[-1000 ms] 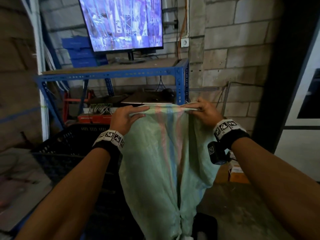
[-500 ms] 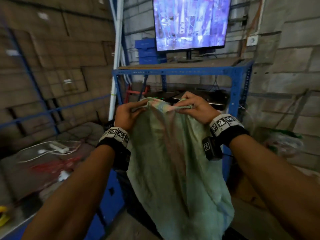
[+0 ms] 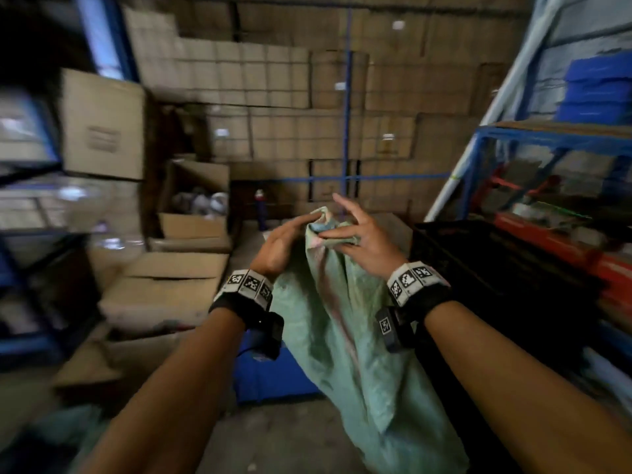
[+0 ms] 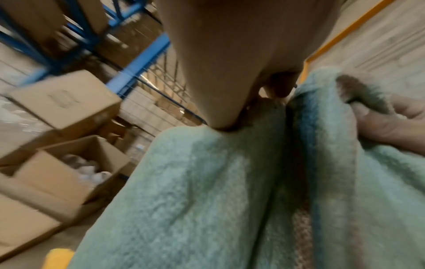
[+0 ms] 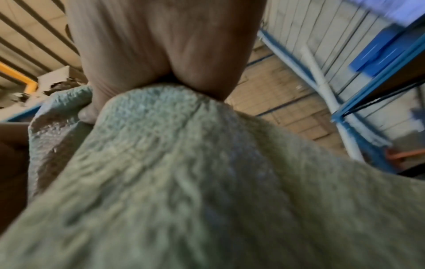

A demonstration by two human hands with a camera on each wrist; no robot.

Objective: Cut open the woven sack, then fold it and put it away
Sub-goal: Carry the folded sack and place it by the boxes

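Observation:
The pale green woven sack (image 3: 355, 354), with faded pink and blue stripes, hangs in front of me from its bunched top edge. My left hand (image 3: 285, 239) pinches that top from the left, thumb against fingers. My right hand (image 3: 355, 230) pinches it from the right, with its other fingers spread upward. The two hands almost touch. In the left wrist view my palm (image 4: 218, 63) fills the top above the sack (image 4: 207, 191). In the right wrist view the hand (image 5: 161, 45) grips the sack's gathered cloth (image 5: 184, 172). The sack's lower end runs out of view.
Stacked cardboard cartons (image 3: 273, 97) fill the back wall. An open box (image 3: 195, 213) and flat cartons (image 3: 164, 285) lie at the left. A blue bin (image 3: 273, 374) stands below my left wrist. A black crate (image 3: 496, 265) and a blue rack (image 3: 513, 131) are at the right.
My view has swung left, from the screen on the blue shelf to the wall of cartons. My hands have come together, gathering the sack's spread top edge into a bunch.

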